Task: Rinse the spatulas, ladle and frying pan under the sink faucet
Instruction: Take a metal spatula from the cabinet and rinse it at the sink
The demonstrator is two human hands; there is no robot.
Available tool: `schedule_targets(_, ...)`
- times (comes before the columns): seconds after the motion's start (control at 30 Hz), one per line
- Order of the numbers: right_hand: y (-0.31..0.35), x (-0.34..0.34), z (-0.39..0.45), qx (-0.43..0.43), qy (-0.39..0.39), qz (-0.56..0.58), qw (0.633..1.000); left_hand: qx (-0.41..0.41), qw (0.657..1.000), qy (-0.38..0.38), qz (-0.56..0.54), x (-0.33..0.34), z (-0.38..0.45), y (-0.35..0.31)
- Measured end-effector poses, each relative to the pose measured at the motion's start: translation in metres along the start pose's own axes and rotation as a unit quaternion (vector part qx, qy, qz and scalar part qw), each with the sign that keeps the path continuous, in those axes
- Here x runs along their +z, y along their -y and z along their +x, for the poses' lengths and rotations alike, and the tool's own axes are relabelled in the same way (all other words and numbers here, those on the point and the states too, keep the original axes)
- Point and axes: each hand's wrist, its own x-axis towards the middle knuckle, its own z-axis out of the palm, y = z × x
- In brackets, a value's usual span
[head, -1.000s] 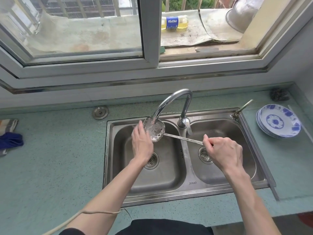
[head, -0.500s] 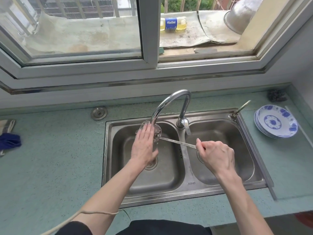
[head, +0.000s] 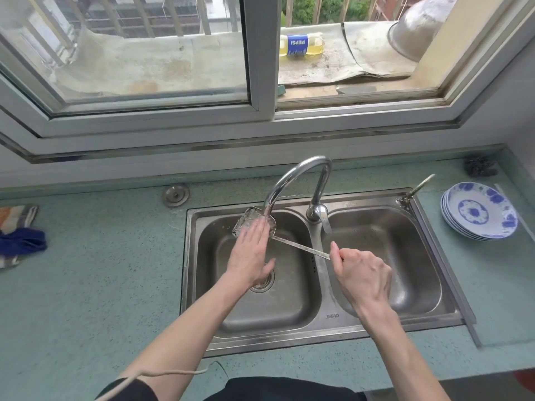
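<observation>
My right hand point(head: 362, 273) grips the thin handle of the flat steel spatula point(head: 301, 248); its blade sits under the curved chrome faucet point(head: 292, 180), over the left sink basin point(head: 260, 302). My left hand point(head: 252, 253), fingers straight, seemingly presses the blade.

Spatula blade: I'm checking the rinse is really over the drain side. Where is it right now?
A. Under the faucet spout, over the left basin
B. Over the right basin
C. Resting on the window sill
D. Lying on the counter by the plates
A: the spatula blade sits under the faucet spout above the left basin, the left hand flat on it, the right hand gripping its handle.
</observation>
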Motion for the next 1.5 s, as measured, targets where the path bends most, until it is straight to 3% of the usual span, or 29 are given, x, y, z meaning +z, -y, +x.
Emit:
schedule_targets(0.13, 0.003, 0.002, 0.002, 0.002, 0.007, 0.006, 1.000, -0.003, 0.998, 0.014, -0.061, -0.002, 0.004, -0.005)
schedule_targets(0.43, -0.007, -0.001, 0.002, 0.012, -0.021, 0.060, 0.998, -0.094, 0.987, -0.134, -0.004, -0.014, 0.019, 0.002)
schedule_targets(0.67, -0.026, 0.003, 0.006, 0.021, -0.018, 0.067, 0.997, -0.141, 0.960, -0.207, -0.128, -0.012, 0.018, -0.009)
schedule_targets(0.73, -0.027, 0.004, 0.004, 0.019, -0.019, 0.066, 0.997, -0.162, 0.928, -0.228, -0.247, -0.013, 0.019, -0.010)
schedule_targets(0.83, -0.028, 0.005, 0.003, 0.026, -0.003, 0.066, 0.997, -0.243, 0.836, -0.267, -0.413, -0.024, 0.020, -0.016)
schedule_targets(0.93, -0.029, 0.006, 0.002, 0.032, 0.000, 0.077, 0.997, -0.325, 0.732, -0.247, -0.545, -0.025, 0.027, -0.014)
schedule_targets(0.97, -0.031, 0.006, 0.003, 0.031, -0.002, 0.076, 0.997, -0.337, 0.712, -0.238, -0.568, -0.022, 0.028, -0.011)
schedule_targets(1.13, -0.035, 0.004, 0.009, 0.034, 0.002, 0.064, 0.997, -0.357, 0.703, -0.241, -0.566, -0.013, 0.028, -0.002)
schedule_targets(1.23, -0.034, 0.004, 0.010, 0.029, 0.000, 0.059, 0.998, -0.357, 0.717, -0.245, -0.546, -0.015, 0.025, -0.002)
schedule_targets(1.3, -0.035, 0.002, 0.012, 0.026, -0.006, 0.053, 0.998, -0.336, 0.726, -0.210, -0.562, -0.013, 0.026, 0.000)
schedule_targets(1.4, -0.040, -0.001, 0.016, 0.024, -0.009, 0.038, 0.999, -0.280, 0.680, -0.123, -0.666, -0.009, 0.027, 0.003)
schedule_targets(1.5, -0.043, -0.004, 0.019, 0.020, -0.013, 0.031, 0.999, -0.278, 0.631, -0.086, -0.719, -0.002, 0.023, 0.005)
